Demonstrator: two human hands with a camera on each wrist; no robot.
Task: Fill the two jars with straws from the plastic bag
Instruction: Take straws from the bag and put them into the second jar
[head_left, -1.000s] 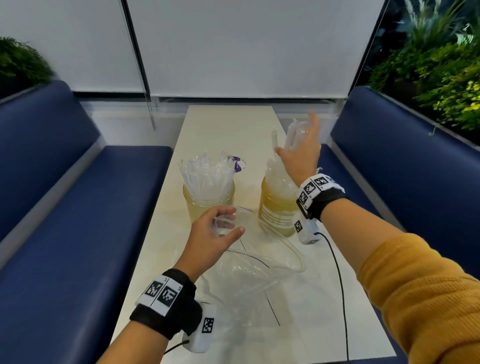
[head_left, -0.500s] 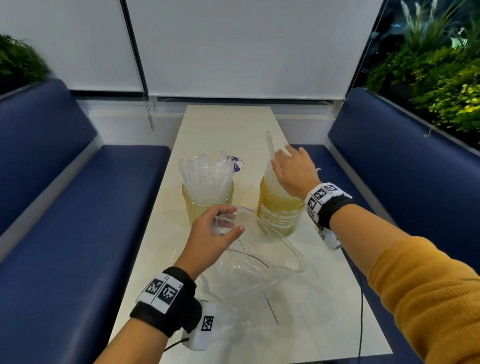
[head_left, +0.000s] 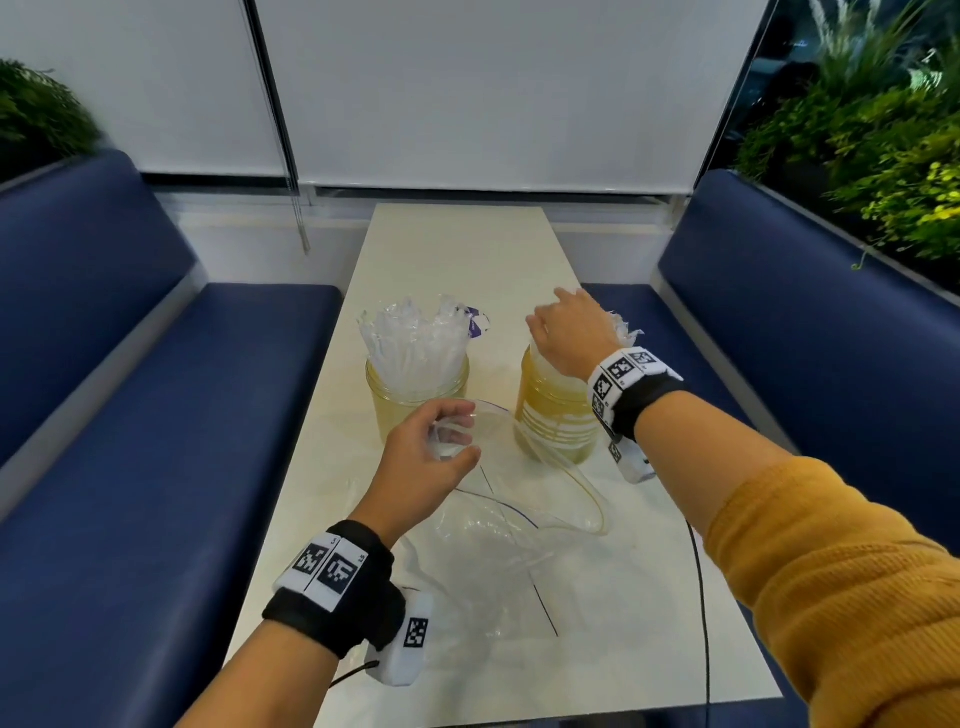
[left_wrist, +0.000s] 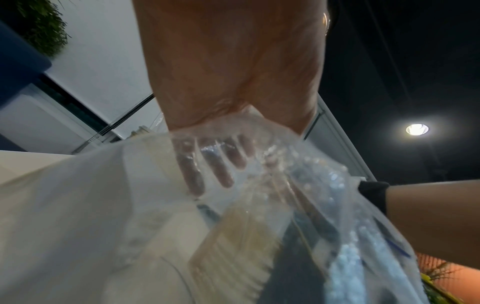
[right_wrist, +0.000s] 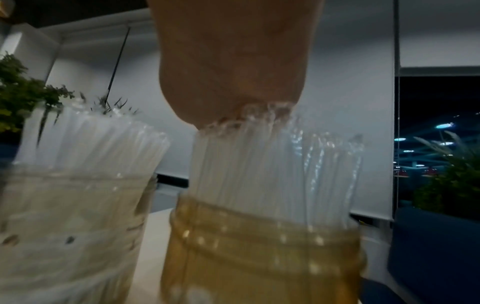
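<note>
Two amber jars stand on the white table. The left jar bristles with clear wrapped straws. My right hand lies flat on the tops of the straws in the right jar, palm down and fingers straight. Nearer me, my left hand grips the rim of the clear plastic bag, holding its mouth up and open. Through the plastic in the left wrist view, the left fingers show curled round the bag.
Blue padded benches run along both long sides of the table. A white roller blind covers the window behind, with its bead cord hanging at the left. Green plants stand behind the right bench. A black cable trails from my right wrist across the table.
My right hand came down from holding straws raised above the right jar and now presses flat on their tops. The left hand has kept its grip on the bag.
</note>
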